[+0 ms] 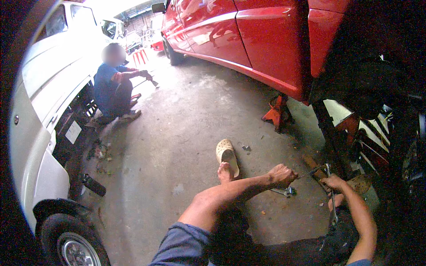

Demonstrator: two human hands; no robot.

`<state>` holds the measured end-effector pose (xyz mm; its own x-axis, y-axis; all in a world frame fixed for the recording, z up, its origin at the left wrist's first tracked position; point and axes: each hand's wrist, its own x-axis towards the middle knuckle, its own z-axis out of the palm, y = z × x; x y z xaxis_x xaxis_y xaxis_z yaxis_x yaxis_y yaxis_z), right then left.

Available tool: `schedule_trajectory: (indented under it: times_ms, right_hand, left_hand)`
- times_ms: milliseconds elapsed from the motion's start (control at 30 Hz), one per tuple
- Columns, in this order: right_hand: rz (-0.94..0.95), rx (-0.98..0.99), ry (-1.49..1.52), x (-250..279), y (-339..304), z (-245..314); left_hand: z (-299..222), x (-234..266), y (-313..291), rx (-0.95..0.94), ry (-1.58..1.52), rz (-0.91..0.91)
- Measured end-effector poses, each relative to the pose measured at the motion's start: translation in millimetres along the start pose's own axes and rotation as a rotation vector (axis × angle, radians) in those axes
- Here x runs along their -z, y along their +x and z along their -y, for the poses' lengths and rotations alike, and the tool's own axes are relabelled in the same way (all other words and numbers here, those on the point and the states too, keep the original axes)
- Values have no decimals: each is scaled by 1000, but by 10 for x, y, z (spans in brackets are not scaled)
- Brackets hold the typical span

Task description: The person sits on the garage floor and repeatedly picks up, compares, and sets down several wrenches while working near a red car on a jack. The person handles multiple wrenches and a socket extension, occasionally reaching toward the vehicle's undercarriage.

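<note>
My left hand (281, 176) is closed in a fist around a thin, dark rod-like tool (308, 172). The far end of that tool reaches toward my right hand, and its exact kind is unclear. My right hand (336, 183) is wrapped round a long metal wrench (334, 205), held roughly upright with its lower end near my dark trousers. Where the two tools meet, or whether they touch, I cannot make out. Below my left hand, another wrench (279, 192) lies on the floor beside a small blue-green item (291, 191).
A red vehicle (266, 42) stands above an orange jack stand (277, 113), with dark underbody parts at right. A white vehicle (49, 88) lines the left, a black object (93, 185) near its wheel (73, 244). A person in blue (108, 88) squats there. My foot wears a cream clog (225, 148).
</note>
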<state>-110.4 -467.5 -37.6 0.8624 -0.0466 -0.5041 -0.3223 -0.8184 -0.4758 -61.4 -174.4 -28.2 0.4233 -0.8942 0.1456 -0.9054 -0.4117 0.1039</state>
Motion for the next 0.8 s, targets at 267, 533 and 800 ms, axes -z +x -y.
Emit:
schedule_trajectory:
  times_ms: [267, 533, 800]
  right_hand:
    - [-2, -75, -40, -92, 117, -11]
    - [165, 93, -337, -320, 282, 63]
    - [256, 100, -347, -553, 610, -158]
  left_hand:
    - [515, -249, -35, 83, 35, 18]
    - [553, -573, 75, -156, 106, 277]
    - [223, -747, 450, 62, -588, 249]
